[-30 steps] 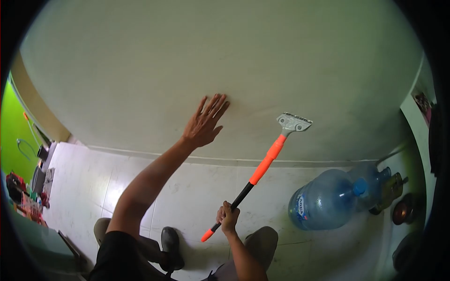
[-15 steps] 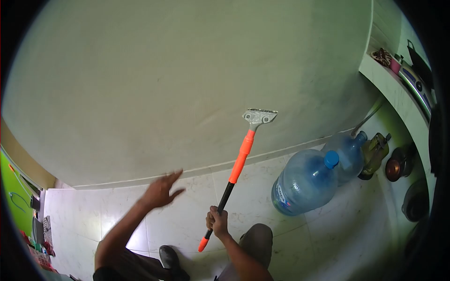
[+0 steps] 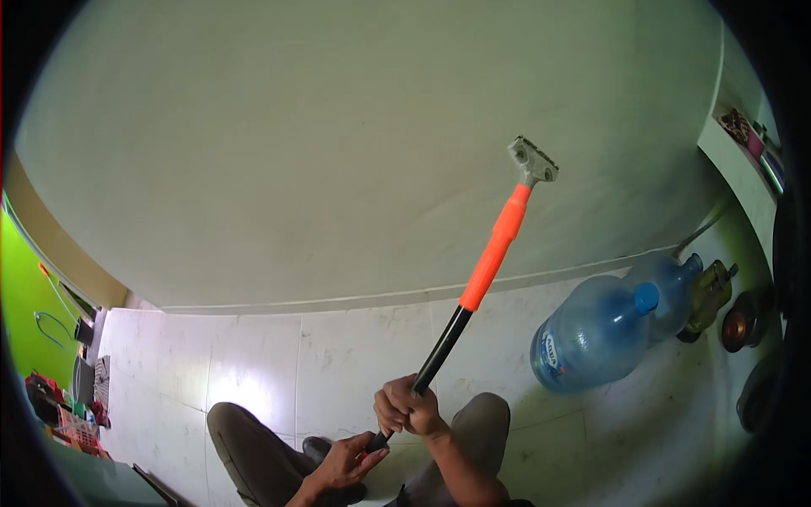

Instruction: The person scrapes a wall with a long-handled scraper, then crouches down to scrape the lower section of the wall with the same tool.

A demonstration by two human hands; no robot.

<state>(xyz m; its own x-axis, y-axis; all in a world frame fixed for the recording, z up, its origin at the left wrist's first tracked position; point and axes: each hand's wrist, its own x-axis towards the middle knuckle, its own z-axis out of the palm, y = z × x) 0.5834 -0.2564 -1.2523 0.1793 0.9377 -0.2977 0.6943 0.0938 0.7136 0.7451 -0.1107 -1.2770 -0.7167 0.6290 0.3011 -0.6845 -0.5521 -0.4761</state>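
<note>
A long-handled scraper point(image 3: 485, 274) with an orange sleeve, black shaft and metal blade head slants up to the right in front of the wall. My right hand point(image 3: 411, 407) is closed around the lower black shaft. Lower down, my left hand point(image 3: 345, 465) is closed on the bottom end of the handle and hides its orange tip. The metal scraper head point(image 3: 534, 162) is tilted, its blade edge facing up and right. My bent knees show on both sides of the hands.
The pale wall point(image 3: 279, 160) rises ahead from a tiled floor point(image 3: 253, 346). To the right stands a big blue water bottle point(image 3: 587, 334), with another bottle point(image 3: 663, 283) behind it. Dark pots point(image 3: 743, 321) sit under a counter point(image 3: 739, 165). A red basket point(image 3: 78, 429) is far left.
My left hand has come down from its outstretched pose beside the wall and taken hold of the handle's bottom end. The scraper head has moved up and right and turned.
</note>
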